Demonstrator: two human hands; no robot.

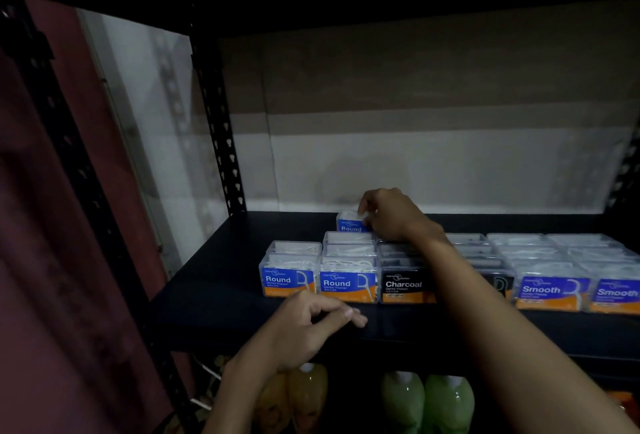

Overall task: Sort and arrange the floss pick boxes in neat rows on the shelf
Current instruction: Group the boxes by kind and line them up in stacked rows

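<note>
A person is reaching across a black metal shelf [221, 295] stocked with small clear plastic floss pick boxes. Just above the centre of the frame, the right hand [391, 217] is gripping one clear box with a blue "Round" label [349, 222], fingers [363, 206] curled over its top and right edge. This box is sitting alone at the back of the shelf, behind the column of blue "Round" boxes [348, 269], close to the pale back wall.

To place it well, it seems wise to be lowering it square, label facing forward, directly behind its matching column (not the neighbouring black "Charcoal" boxes [403, 281]), without nudging the rows in front.

The left hand [304, 324], lower left of centre, is hovering at the shelf's front edge, fingers loosely curled and holding nothing. Blue "Smooth" boxes [550, 290] are lining the right side.
</note>
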